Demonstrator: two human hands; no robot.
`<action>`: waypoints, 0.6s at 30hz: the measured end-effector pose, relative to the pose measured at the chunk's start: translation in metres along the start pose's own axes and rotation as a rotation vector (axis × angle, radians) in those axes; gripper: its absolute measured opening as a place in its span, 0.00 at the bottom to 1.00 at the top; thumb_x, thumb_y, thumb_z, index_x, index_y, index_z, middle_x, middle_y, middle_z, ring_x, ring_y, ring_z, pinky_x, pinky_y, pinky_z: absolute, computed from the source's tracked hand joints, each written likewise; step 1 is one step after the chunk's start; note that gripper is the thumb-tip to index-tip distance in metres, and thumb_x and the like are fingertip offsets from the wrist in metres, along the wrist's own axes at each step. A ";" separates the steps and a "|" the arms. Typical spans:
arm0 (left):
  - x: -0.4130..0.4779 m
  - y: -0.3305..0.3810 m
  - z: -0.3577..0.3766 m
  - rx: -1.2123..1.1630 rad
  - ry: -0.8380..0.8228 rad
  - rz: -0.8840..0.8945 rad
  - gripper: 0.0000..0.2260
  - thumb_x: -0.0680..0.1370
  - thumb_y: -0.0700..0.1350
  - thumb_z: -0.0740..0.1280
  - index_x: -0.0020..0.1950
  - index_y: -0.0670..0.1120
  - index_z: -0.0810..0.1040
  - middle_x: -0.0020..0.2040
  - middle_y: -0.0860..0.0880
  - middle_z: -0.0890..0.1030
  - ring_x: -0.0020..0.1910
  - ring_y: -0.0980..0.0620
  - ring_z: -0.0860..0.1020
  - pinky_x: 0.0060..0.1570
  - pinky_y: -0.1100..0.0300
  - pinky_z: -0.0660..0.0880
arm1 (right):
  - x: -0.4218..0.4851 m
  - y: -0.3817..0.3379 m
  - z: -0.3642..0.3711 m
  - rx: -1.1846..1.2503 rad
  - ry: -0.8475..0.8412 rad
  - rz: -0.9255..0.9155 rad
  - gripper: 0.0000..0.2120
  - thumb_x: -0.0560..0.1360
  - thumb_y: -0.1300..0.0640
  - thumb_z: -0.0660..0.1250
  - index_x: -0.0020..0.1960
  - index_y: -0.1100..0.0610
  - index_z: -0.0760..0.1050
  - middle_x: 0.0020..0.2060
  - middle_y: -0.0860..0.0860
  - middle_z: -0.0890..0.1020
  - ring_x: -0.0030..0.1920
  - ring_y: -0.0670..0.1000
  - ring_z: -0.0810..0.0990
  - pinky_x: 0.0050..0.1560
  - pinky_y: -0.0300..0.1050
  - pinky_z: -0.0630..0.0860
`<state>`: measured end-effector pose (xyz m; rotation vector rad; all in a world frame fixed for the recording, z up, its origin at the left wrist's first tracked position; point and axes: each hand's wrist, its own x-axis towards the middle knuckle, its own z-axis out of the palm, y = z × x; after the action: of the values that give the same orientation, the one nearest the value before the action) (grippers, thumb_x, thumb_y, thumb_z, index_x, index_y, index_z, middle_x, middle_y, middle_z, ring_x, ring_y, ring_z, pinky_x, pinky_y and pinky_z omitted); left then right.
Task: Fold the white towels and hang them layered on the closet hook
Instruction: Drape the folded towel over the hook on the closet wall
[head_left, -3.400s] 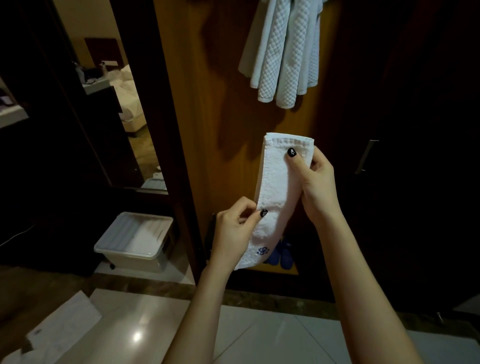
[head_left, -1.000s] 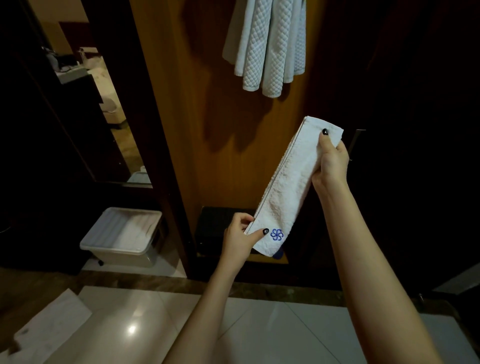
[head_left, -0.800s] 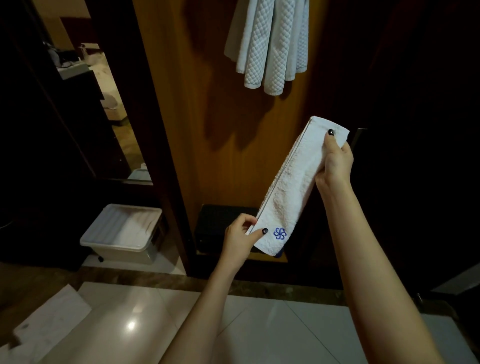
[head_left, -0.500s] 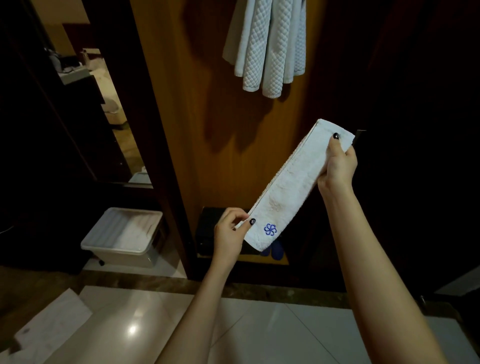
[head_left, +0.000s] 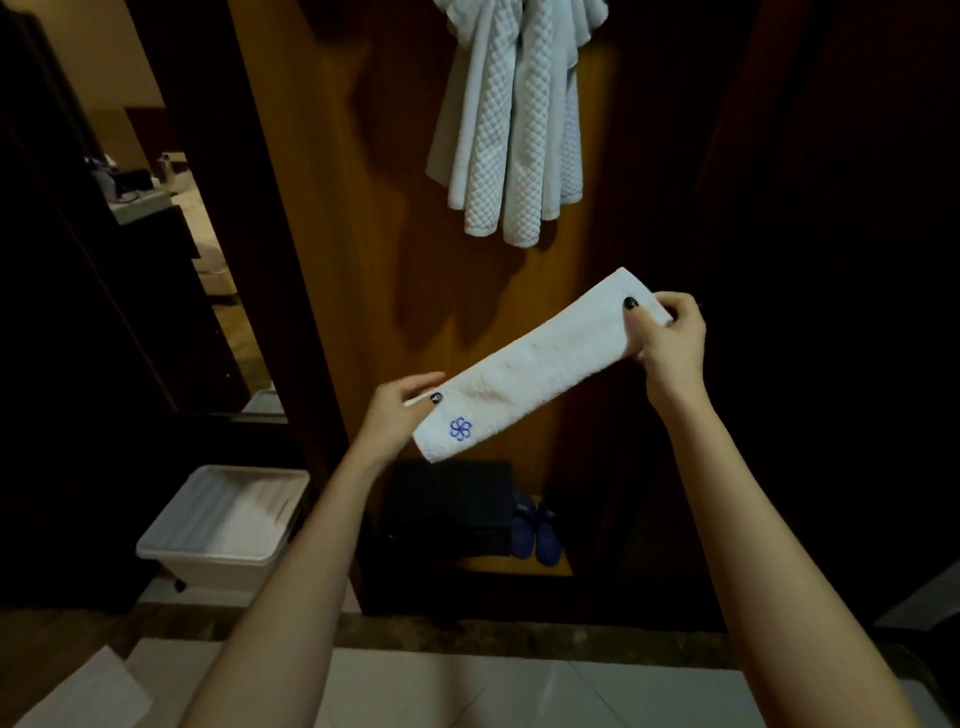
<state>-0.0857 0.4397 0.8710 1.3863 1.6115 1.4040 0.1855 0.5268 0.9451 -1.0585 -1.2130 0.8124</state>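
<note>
A white towel (head_left: 540, 364), folded into a narrow strip with a blue flower emblem near its lower end, stretches slantwise between my hands in front of the wooden closet panel. My left hand (head_left: 400, 415) pinches the lower left end beside the emblem. My right hand (head_left: 670, 332) grips the upper right end, thumb on top. Above them, quilted white towels (head_left: 514, 119) hang bunched from the top of the panel; the hook itself is out of sight.
A white plastic bin (head_left: 223, 525) stands on the floor at the left. A black box (head_left: 452, 509) and blue slippers (head_left: 535, 530) sit on the closet floor. A mirror (head_left: 171, 223) lies to the left, a dark closet door to the right.
The folded towel has swung from nearly upright to a flatter slant. My right hand dropped lower and to the right; my left hand rose with the emblem end.
</note>
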 end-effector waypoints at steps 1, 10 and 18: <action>0.013 0.008 -0.009 0.028 -0.030 0.008 0.15 0.79 0.35 0.66 0.66 0.37 0.77 0.60 0.43 0.80 0.59 0.50 0.78 0.53 0.65 0.75 | 0.006 -0.003 -0.001 -0.042 -0.036 -0.033 0.09 0.77 0.58 0.68 0.55 0.56 0.71 0.47 0.51 0.77 0.49 0.55 0.79 0.45 0.53 0.77; 0.133 0.081 -0.057 0.142 -0.143 0.114 0.08 0.79 0.39 0.67 0.58 0.46 0.81 0.49 0.52 0.83 0.46 0.60 0.80 0.41 0.73 0.74 | 0.096 -0.047 0.014 -0.119 -0.234 -0.246 0.26 0.77 0.60 0.68 0.73 0.51 0.67 0.62 0.44 0.75 0.59 0.53 0.79 0.59 0.59 0.79; 0.251 0.155 -0.077 0.313 -0.213 0.253 0.03 0.77 0.48 0.71 0.48 0.50 0.82 0.47 0.51 0.84 0.45 0.56 0.81 0.47 0.63 0.75 | 0.204 -0.079 0.037 0.030 -0.203 -0.251 0.24 0.77 0.57 0.69 0.71 0.58 0.70 0.53 0.52 0.82 0.51 0.50 0.83 0.41 0.39 0.81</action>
<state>-0.1781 0.6343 1.0865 1.9087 1.6050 1.1205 0.1849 0.6972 1.0873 -0.7931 -1.4678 0.7522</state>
